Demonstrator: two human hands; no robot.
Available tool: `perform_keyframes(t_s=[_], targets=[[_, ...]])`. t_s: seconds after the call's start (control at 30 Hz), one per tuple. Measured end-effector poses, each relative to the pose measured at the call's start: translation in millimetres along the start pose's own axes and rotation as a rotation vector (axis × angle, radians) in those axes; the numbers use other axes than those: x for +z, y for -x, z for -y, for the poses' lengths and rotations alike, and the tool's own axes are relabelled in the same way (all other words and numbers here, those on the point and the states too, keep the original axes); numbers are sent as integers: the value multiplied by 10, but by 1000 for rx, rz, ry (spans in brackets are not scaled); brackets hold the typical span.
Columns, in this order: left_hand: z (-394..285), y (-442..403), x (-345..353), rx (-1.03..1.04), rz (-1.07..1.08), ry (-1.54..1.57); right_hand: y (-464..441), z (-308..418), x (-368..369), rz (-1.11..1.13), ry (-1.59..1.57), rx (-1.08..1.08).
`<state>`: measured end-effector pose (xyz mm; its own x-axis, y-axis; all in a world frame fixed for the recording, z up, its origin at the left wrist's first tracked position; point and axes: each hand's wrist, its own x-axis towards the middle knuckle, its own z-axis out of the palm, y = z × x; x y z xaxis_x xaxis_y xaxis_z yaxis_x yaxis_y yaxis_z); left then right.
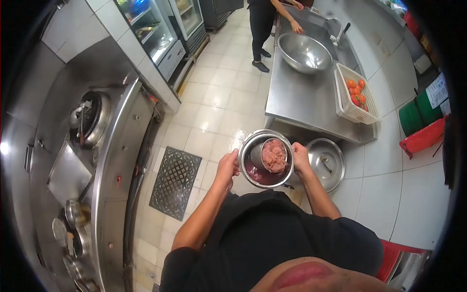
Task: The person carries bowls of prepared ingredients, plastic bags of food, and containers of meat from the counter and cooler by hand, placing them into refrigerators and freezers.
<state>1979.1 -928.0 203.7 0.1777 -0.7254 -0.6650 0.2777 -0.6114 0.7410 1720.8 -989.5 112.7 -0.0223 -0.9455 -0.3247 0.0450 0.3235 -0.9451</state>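
Observation:
A round metal pot (245, 176) is held up in front of my body between both hands. Inside it, a smaller metal container holds pink ground meat (274, 155), with reddish liquid (256, 174) beside it. My left hand (228, 168) grips the pot's left side, fingers wrapped round its edge. On the right side, my right hand (300, 157) is closed on the pot, its fingertips partly hidden by the rim.
A steel counter (296, 97) ahead bears a large bowl (305, 53) and a basket (370, 116) of tomatoes. Another person (262, 29) stands at the sink. Left is a stove (114, 141); a mat (175, 182) lies on the floor. A round lid (335, 168) is at right.

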Motion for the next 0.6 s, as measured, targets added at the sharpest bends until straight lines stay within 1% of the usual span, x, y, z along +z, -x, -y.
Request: perform_keyframes(t_s=[0.13, 0.2, 0.33, 0.37, 0.43, 0.47, 0.5, 0.57, 0.6], targets=[[-443, -329, -265, -25, 81, -43, -158, 30, 342, -100, 60, 81], [-626, -553, -399, -5, 123, -71, -258, 106, 553, -126, -14, 99], [-867, -909, -563, -51, 140, -76, -445, 240, 840, -163, -81, 145], [-945, -991, -620, -60, 143, -81, -565, 213, 912, -145, 1, 124], [-1087, -1230, -720, -65, 130, -67, -793, 390, 1158, -150, -47, 141], [-1151, -1361, -784, -71, 116, -76, -952, 295, 1231, -120, -20, 136], [-1225, -1499, -859, -69, 105, -71, -1107, 306, 1369, -124, -42, 145], [-1398, -1782, -984, -65, 83, -59, -1537, 110, 1575, -63, -81, 103], [-1528, -1935, -1056, -75, 76, -54, -1738, 134, 1717, -66, -71, 125]])
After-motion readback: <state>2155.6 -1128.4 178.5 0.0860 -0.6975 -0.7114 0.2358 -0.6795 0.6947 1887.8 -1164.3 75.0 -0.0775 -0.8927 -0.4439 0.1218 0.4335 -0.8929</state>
